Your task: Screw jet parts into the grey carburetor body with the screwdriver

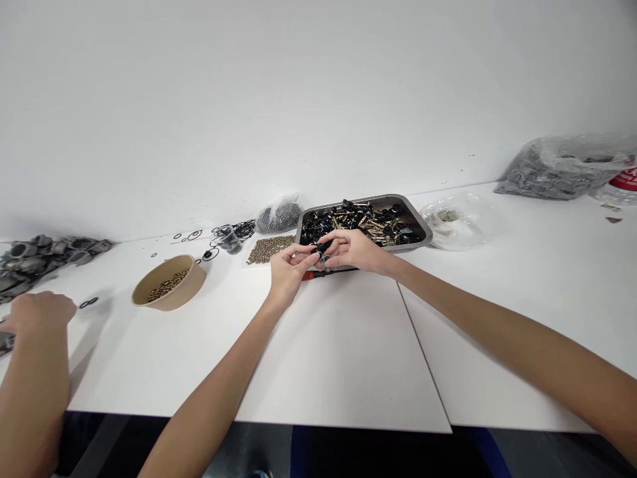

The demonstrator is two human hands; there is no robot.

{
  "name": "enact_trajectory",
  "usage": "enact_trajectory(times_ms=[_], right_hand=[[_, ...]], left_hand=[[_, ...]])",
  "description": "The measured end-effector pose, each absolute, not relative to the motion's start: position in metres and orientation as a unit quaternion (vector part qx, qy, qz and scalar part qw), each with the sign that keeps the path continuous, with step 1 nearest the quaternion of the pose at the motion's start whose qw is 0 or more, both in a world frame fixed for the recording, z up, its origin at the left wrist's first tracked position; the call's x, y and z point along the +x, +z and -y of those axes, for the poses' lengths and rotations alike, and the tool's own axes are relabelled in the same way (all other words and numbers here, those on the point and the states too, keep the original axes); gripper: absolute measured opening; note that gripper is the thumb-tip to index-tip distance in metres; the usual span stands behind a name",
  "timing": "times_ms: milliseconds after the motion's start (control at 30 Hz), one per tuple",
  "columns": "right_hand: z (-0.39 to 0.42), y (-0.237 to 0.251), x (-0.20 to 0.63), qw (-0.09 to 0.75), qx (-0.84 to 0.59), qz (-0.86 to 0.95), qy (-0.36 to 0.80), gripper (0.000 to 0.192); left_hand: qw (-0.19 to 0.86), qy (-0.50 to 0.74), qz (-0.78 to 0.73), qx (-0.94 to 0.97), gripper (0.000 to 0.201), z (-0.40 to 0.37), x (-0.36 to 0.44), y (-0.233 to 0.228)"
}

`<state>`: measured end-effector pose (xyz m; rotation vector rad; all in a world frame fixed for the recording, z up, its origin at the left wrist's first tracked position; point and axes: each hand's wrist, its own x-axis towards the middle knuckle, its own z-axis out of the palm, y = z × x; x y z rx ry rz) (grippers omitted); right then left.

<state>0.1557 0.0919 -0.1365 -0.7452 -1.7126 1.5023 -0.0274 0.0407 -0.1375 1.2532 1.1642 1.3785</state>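
At the rear edge of the white worktop (348,358), your grey metal tray (413,219) is well stocked with black and brass parts, so by my judgement much work is left. Your left hand (288,269) and right hand (353,251), fingers pinched nearly closed, meet on 1 small black fitting (322,249) just before the tray.

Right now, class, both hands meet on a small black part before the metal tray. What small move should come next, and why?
Probably press the small black part together: left hand and right hand both pinch it, just in front of the metal tray.
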Motion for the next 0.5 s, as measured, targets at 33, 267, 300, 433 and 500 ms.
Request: enact_trajectory(times_ms=[33, 267, 300, 433, 500], right_hand=[[-0.0919, -0.1360, 0.1557, 0.364, -0.290, 0.669, 0.580, 0.048], [-0.0922, -0.1362, 0.1560, 0.362, -0.271, 0.687, 0.569, 0.056], [-0.0922, -0.1369, 0.1560, 0.362, -0.270, 0.687, 0.569, 0.057], [-0.0929, -0.1405, 0.1555, 0.366, -0.264, 0.685, 0.572, 0.057], [-0.0934, -0.1421, 0.1551, 0.369, -0.258, 0.683, 0.575, 0.057]], left_hand=[[0.450, 0.560, -0.470, 0.513, 0.038, -0.0406, -0.0270, -0.1374], [0.450, 0.547, -0.488, 0.510, 0.037, -0.0400, -0.0260, -0.1367], [0.451, 0.544, -0.491, 0.509, 0.037, -0.0399, -0.0261, -0.1365], [0.464, 0.530, -0.505, 0.499, 0.038, -0.0397, -0.0265, -0.1362], [0.471, 0.527, -0.506, 0.493, 0.039, -0.0401, -0.0268, -0.1368]])
